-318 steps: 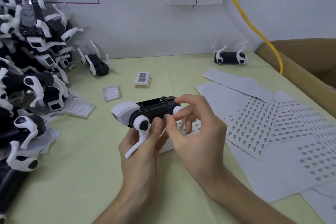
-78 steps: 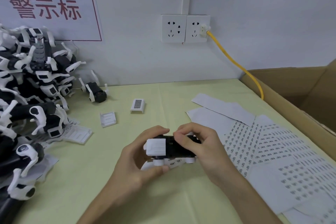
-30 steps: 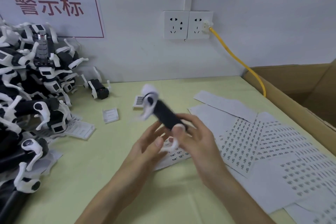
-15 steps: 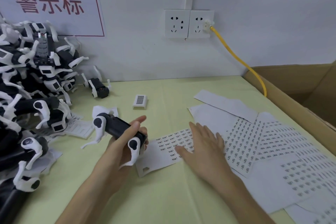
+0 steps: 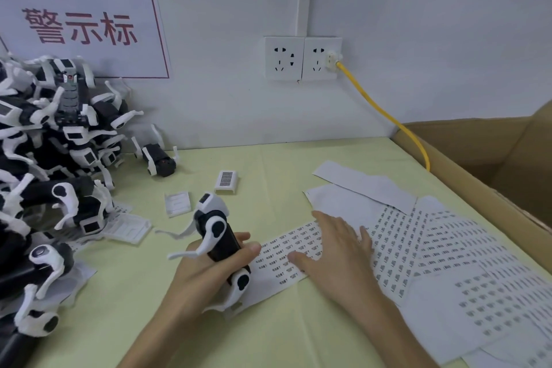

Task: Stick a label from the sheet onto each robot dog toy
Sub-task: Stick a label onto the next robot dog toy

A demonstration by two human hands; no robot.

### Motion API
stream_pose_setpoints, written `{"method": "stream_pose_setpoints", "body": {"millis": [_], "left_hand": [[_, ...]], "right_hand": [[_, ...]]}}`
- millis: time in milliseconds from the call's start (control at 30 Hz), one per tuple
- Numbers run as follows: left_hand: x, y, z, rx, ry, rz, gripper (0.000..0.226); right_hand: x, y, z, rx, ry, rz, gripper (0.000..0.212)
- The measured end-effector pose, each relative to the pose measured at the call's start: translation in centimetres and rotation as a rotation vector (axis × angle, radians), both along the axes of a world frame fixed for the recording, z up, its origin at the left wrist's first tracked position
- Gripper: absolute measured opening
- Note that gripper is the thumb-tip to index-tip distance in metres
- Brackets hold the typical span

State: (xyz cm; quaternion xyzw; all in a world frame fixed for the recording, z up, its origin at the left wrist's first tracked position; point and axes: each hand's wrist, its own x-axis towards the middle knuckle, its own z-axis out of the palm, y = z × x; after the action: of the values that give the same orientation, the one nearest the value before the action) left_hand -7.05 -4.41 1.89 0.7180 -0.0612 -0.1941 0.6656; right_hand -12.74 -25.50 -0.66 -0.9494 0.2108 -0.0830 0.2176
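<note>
A black-and-white toy dog (image 5: 219,240) is gripped in the left hand (image 5: 206,275). The right hand (image 5: 337,251) is laid flat, fingers straight, on a label sheet (image 5: 286,251) on the worktop (image 5: 268,164).

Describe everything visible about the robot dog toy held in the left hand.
The robot dog toy has a glossy black, plastic-looking body with a white head end pointing away from the person and white jointed legs splayed out sideways. The left hand grips its body from below, thumb over the top. Its near end hangs over the left edge of the label sheet; whether they touch is unclear.
</note>
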Motion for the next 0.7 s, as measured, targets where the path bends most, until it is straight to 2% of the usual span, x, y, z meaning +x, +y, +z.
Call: {"method": "stream_pose_setpoints", "body": {"millis": [167,300,433,533,600,700], "left_hand": [[0.5,0.1,-0.4,-0.068,-0.004,0.032,0.025],[1.3,0.4,-0.9,-0.162,0.031,0.104,0.027],[2.2,0.2,-0.8,-0.436,0.181,0.193,0.01],[1.7,-0.6,-0.3,-0.616,0.343,0.154,0.028],[0.6,-1.0,0.1,-0.7,0.416,0.086,0.045],[-1.1,-1.6,0.2,-0.757,0.397,-0.09,0.065]], "right_hand": [[0.0,0.8,1.2,0.333,-0.356,0.031,0.067],[-0.5,0.1,2.8,0.673,-0.615,0.002,0.048],[-0.5,-0.5,3.6,1.154,-0.779,-0.058,0.038],[-0.6,0.0,3.9,1.397,-0.798,-0.029,0.048],[-0.4,0.9,3.8,1.44,-0.775,-0.017,0.049],[-0.3,2.4,3.2,1.429,-0.701,-0.002,0.05]]}}
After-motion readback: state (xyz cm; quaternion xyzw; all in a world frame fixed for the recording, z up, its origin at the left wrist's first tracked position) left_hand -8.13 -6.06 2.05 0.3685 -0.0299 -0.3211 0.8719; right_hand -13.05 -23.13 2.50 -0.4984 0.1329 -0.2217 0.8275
